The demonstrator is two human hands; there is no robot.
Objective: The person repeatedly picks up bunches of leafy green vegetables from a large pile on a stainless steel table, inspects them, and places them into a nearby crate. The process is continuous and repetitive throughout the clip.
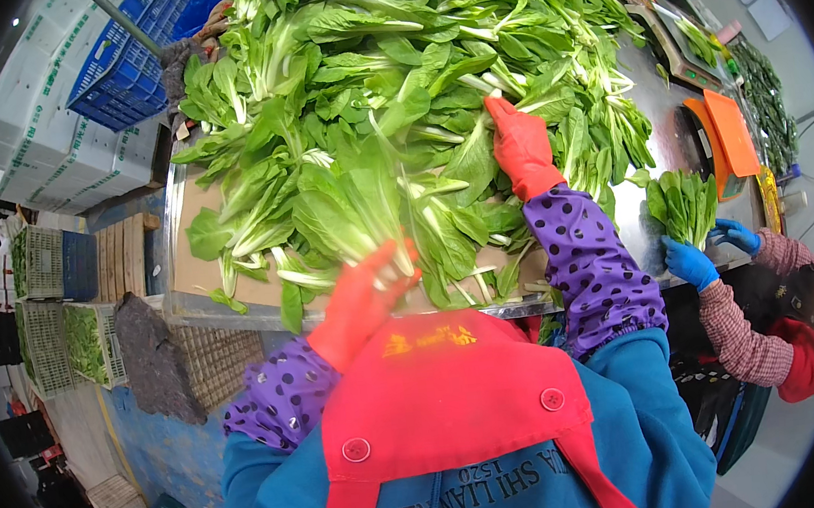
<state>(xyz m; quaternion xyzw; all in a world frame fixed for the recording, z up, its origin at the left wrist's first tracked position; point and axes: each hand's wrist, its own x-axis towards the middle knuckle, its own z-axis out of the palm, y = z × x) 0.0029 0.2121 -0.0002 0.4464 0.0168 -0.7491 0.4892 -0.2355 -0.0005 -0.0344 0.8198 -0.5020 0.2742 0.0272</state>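
My left hand (367, 294), in an orange-red rubber glove, holds a bunch of leafy greens (352, 211) with pale stems by its base, above the near table edge. The moving leaves and fingers are slightly blurred. Farther forward and to the right, my right hand (522, 146), gloved alike, reaches into a large heap of the same greens (375, 61). Its fingers are drawn together against a white stem end; whether they grip it is hard to see. Loose leaves (294, 293) and cut stem pieces lie near the front edge.
At the right, a co-worker's blue-gloved hands (691, 262) hold another bunch of greens (685, 200). An orange scale (720, 139) and another scale (683, 48) stand on the metal table (636, 212). Left are a blue crate (125, 61), white boxes (73, 167) and a wooden pallet (124, 253).
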